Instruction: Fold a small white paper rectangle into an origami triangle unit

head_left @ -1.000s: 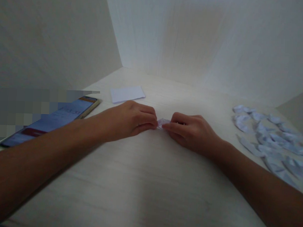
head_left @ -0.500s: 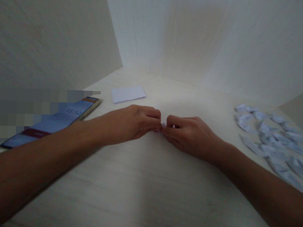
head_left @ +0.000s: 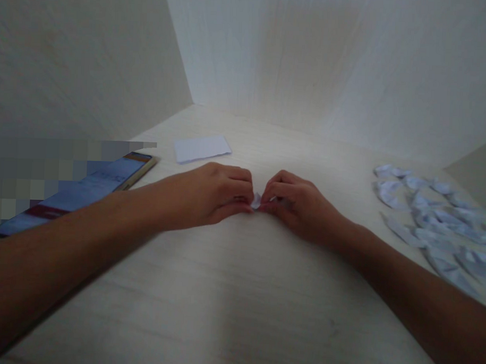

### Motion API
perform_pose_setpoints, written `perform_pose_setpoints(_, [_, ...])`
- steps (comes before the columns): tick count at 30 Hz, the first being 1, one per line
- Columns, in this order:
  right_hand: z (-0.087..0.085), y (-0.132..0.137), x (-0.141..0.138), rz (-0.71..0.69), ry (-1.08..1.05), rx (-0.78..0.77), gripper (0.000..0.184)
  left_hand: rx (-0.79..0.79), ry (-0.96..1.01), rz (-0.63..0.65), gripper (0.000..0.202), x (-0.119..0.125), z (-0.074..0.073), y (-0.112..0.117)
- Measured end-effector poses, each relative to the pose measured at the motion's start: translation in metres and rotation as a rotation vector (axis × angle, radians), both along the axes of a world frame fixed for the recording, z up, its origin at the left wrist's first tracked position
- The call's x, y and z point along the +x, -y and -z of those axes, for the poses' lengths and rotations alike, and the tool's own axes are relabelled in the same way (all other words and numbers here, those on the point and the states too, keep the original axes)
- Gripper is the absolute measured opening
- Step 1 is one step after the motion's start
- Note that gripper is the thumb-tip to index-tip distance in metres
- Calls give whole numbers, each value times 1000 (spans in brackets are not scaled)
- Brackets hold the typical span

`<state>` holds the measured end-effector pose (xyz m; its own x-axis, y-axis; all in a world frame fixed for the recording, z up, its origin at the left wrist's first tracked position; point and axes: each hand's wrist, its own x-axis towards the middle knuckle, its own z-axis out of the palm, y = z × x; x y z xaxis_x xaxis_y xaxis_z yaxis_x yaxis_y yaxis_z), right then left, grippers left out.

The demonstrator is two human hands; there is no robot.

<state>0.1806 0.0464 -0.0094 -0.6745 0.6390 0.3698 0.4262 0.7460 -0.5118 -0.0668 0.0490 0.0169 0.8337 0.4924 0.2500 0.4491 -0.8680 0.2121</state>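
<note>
A small piece of white paper (head_left: 256,200) shows between my fingertips near the middle of the view, its shape mostly covered by the fingers. From the left, my left hand (head_left: 228,195) pinches one side of it between thumb and curled fingers. Opposite, my right hand (head_left: 296,202) grips the other side in the same way, fingertips close to those of the left. Both hands are held low over the pale tabletop (head_left: 207,297). Behind my left hand lies a flat white paper slip or stack of slips (head_left: 202,149).
Several folded white paper pieces (head_left: 437,218) lie spread at the right side. A phone (head_left: 91,190) with a lit screen rests at the left, partly behind my left forearm. Pale panels (head_left: 263,55) enclose the table at the back and sides.
The fingertips have parted slightly, so more of the white paper shows between them. My right hand's fingers have shifted their hold. The whole view has moved a little.
</note>
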Motion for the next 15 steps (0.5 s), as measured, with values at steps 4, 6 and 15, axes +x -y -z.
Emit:
perform_pose_setpoints(4, [-3, 1, -1, 4, -25, -32, 12, 12, 34, -31, 19, 0, 3, 1])
perform_pose_setpoints(6, [-3, 1, -1, 4, -40, -40, 16, 18, 39, -21, 22, 0, 4, 2])
perform_pose_setpoints(15, [-8, 2, -5, 90, -11, -150, 13, -25, 34, -60, 21, 4, 2, 6])
